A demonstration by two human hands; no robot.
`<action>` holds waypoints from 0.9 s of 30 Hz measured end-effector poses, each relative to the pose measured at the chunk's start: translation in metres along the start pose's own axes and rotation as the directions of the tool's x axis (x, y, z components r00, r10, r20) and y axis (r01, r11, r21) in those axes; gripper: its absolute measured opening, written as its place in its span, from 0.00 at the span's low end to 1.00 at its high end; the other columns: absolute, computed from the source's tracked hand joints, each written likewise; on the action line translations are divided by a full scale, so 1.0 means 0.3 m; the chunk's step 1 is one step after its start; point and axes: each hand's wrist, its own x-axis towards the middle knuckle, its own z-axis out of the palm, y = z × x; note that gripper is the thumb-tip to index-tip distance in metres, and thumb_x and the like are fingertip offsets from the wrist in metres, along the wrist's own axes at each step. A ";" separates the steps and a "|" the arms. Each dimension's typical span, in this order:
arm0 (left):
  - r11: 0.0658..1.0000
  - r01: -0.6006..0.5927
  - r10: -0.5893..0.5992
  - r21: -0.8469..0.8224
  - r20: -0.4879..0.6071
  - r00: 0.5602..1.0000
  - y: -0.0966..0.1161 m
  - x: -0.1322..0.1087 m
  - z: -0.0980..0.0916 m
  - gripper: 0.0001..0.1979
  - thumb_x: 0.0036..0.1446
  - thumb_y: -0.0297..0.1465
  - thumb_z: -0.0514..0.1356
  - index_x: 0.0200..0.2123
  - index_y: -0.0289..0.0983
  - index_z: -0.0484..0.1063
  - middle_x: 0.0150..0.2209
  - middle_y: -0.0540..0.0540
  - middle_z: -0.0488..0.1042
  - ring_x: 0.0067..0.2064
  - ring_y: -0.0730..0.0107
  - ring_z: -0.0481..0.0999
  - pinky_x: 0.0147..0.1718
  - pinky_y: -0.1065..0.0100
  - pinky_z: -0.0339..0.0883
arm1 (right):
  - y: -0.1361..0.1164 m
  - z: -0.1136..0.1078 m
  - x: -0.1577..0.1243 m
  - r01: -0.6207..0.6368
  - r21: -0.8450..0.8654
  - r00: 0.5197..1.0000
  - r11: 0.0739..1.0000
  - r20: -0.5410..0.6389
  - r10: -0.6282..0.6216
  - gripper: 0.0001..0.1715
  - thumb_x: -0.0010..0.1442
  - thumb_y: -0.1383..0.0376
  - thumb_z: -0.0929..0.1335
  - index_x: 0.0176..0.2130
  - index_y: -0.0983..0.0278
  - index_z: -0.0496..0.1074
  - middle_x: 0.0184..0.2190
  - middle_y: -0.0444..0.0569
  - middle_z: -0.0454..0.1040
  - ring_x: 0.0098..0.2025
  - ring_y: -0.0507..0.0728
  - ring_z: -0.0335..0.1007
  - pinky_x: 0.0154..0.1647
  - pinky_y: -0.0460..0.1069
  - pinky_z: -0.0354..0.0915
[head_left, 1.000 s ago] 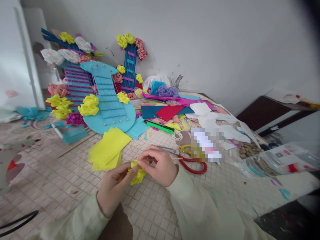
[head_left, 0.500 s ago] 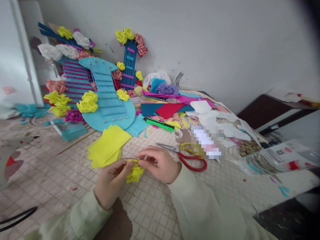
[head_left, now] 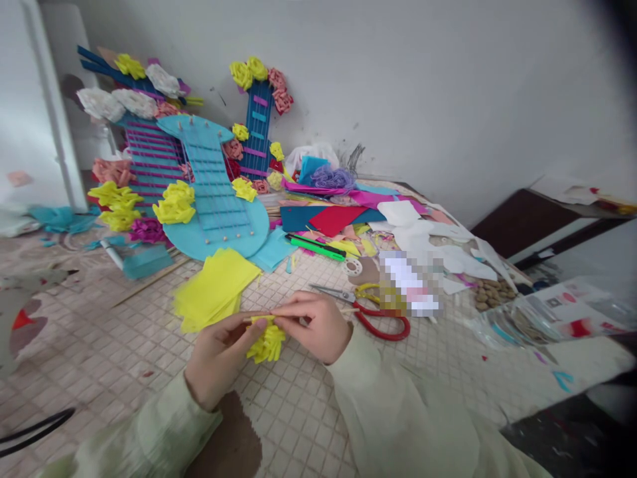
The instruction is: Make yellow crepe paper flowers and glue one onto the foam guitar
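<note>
On tiled tabletop [head_left: 298, 415], toward near edge, pinching ruffled yellow paper [head_left: 267, 345] between left hand [head_left: 215, 358] and right hand [head_left: 313, 325]; seemingly part-shaped, with flat yellow sheets [head_left: 213, 289] left unworked.

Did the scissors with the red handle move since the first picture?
No. The scissors lie in the same place, measured against the green cutter. Both only look slightly shifted because the whole view shifted.

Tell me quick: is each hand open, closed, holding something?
Left hand: closed, holding the bunched yellow paper.
Right hand: closed, pinching at the paper's upper edge; can't tell whether its grip includes the thin stick.
</note>
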 end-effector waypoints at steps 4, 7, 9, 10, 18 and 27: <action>1.000 0.018 -0.018 -0.007 -0.022 1.000 0.000 0.003 0.000 0.14 0.41 0.39 0.63 0.29 0.34 0.75 0.25 0.46 0.77 0.28 0.68 0.75 0.26 0.72 0.69 | 0.001 -0.003 0.002 0.007 0.004 1.000 1.000 0.025 -0.007 0.08 0.53 0.70 0.67 0.34 0.64 0.77 0.28 0.48 0.74 0.23 0.49 0.64 0.23 0.44 0.60; 1.000 -0.016 0.016 0.011 -0.020 1.000 0.005 0.005 -0.002 0.12 0.41 0.38 0.62 0.27 0.35 0.74 0.25 0.46 0.77 0.29 0.68 0.74 0.27 0.72 0.69 | 0.000 -0.004 0.004 0.012 0.011 0.999 1.000 0.049 -0.012 0.09 0.55 0.70 0.66 0.34 0.64 0.76 0.28 0.47 0.74 0.23 0.49 0.64 0.23 0.44 0.60; 1.000 -0.026 0.027 0.017 -0.015 1.000 0.009 0.003 -0.004 0.11 0.41 0.36 0.62 0.27 0.35 0.74 0.25 0.47 0.77 0.29 0.69 0.74 0.27 0.72 0.68 | -0.001 -0.001 0.004 0.001 0.011 0.999 1.000 0.046 -0.001 0.08 0.55 0.70 0.66 0.33 0.64 0.76 0.28 0.47 0.74 0.23 0.49 0.63 0.22 0.44 0.60; 0.999 -0.028 0.028 0.017 -0.014 1.000 0.010 0.002 -0.004 0.10 0.41 0.36 0.62 0.27 0.35 0.74 0.25 0.47 0.77 0.28 0.69 0.74 0.26 0.72 0.68 | -0.001 0.001 0.003 -0.008 0.013 0.999 1.000 0.041 0.007 0.08 0.54 0.70 0.67 0.33 0.64 0.76 0.27 0.47 0.73 0.23 0.49 0.63 0.22 0.43 0.60; 0.999 -0.027 0.028 0.040 -0.027 0.999 0.011 -0.007 -0.008 0.08 0.40 0.33 0.62 0.26 0.35 0.74 0.25 0.49 0.75 0.27 0.73 0.72 0.25 0.75 0.66 | 0.003 0.003 0.002 -0.069 0.065 0.994 0.996 0.085 0.063 0.06 0.50 0.73 0.68 0.30 0.66 0.75 0.27 0.47 0.72 0.24 0.50 0.66 0.24 0.44 0.63; 0.979 -0.124 0.106 0.160 0.118 0.987 0.002 0.005 -0.030 0.12 0.46 0.35 0.60 0.34 0.35 0.71 0.35 0.43 0.76 0.36 0.65 0.75 0.34 0.66 0.70 | -0.011 -0.021 0.004 0.120 -0.088 0.984 0.989 0.147 -0.106 0.08 0.56 0.71 0.64 0.33 0.66 0.73 0.27 0.47 0.69 0.25 0.50 0.62 0.25 0.45 0.60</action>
